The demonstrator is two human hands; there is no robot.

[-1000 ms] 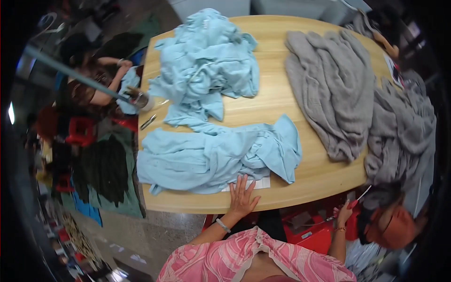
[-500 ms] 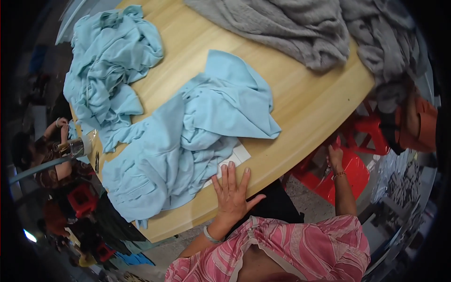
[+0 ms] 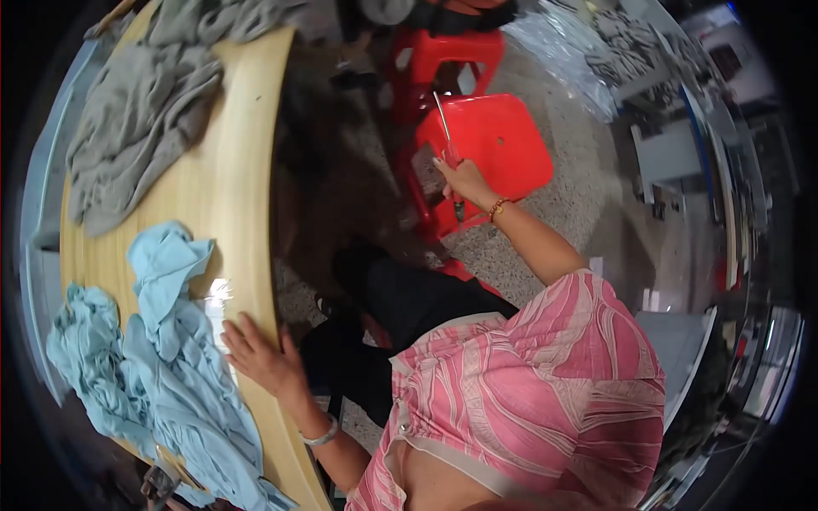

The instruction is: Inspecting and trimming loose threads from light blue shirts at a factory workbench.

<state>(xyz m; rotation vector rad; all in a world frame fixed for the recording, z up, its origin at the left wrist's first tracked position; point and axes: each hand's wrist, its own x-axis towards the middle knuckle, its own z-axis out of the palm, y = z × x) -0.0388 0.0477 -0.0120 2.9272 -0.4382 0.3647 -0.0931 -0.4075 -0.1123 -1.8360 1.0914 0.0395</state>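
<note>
My left hand [image 3: 262, 353] lies open near the edge of the wooden table [image 3: 243, 162], fingers spread toward a light blue garment [image 3: 192, 383]. Just beyond its fingertips, a shiny white sheet [image 3: 219, 294] sticks out from the cloth. Out to the right, my right hand [image 3: 464, 181] is closed over a red stool [image 3: 503, 140]. It grips a slim red-handled tool [image 3: 451, 153], whose thin metal shaft points away from me. My fingers hide part of the handle.
A second light blue heap [image 3: 89, 349] lies at the table's left side. Grey fluffy cloth [image 3: 141, 128] covers part of the far end. Another red stool [image 3: 456, 55] stands behind the first. Clear plastic wrapping [image 3: 562, 60] lies on the floor at the far right.
The view has swung to the right, so the table now sits at the left and the stools near the middle. My left hand stays on the table; the tool's metal shaft now shows.
</note>
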